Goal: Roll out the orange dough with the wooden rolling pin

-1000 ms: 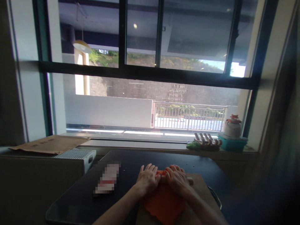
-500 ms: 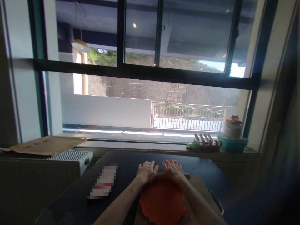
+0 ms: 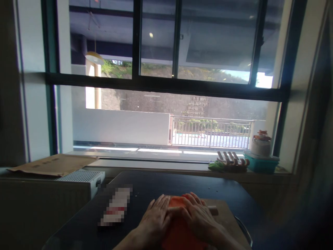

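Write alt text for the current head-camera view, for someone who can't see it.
A person's left hand and right hand lie over a rolling pin set across an orange, dough-like sheet on a brown board. The board lies on a dark table before a large window, with a teal box on its sill.

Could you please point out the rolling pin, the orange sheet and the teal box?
Rolling pin [image 3: 213, 210], head view: its bare right end.
Orange sheet [image 3: 178, 234], head view: its near part.
Teal box [image 3: 261, 164], head view: its front wall.

Dark table [image 3: 156, 182] — board [image 3: 225, 216], blurred item [image 3: 117, 206]
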The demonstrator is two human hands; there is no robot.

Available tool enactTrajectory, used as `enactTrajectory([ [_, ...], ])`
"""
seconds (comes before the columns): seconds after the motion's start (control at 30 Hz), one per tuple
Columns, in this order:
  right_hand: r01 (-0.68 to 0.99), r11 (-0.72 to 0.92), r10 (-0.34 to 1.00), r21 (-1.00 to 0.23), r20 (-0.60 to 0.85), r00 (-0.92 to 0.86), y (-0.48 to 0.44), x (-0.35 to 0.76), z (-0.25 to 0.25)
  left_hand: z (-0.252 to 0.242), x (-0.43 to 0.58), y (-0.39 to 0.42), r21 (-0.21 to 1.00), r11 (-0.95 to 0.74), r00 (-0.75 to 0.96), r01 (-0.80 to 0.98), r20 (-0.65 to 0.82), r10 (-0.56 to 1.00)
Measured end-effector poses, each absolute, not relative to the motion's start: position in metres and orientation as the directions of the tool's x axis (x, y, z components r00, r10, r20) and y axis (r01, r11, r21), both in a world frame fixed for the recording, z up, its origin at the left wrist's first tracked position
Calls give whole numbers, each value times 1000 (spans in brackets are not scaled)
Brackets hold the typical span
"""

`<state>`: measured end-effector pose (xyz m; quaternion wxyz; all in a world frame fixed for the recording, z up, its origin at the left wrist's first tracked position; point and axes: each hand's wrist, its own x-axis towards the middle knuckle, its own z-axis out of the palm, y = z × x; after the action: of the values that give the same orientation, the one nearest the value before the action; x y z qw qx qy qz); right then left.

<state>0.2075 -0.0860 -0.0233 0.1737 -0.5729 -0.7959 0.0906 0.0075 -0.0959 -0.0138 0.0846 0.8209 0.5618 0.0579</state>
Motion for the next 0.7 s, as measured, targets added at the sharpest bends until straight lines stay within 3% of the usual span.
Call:
enactTrajectory([
  [0.13,868,235,965,-437,209,-156,-47,211,-19,-9,5,-109,161,-371,386,915,-71,920],
  [0.3,890,60,968,-453,242,59,0,208,-22,18,22,-83,131,-356,358,925,12,934],
  [0.4,905,74,951,-419,302,62,3,204,-23,31,40,-56,144,-374,379,916,-4,926],
  [0.53,929,158,881,-334,473,20,-14,201,-26,26,59,-38,156,-279,269,948,84,959],
  [0.7,888,170,883,-427,467,55,-42,201,-40,5,64,-59,128,-279,264,952,128,956],
])
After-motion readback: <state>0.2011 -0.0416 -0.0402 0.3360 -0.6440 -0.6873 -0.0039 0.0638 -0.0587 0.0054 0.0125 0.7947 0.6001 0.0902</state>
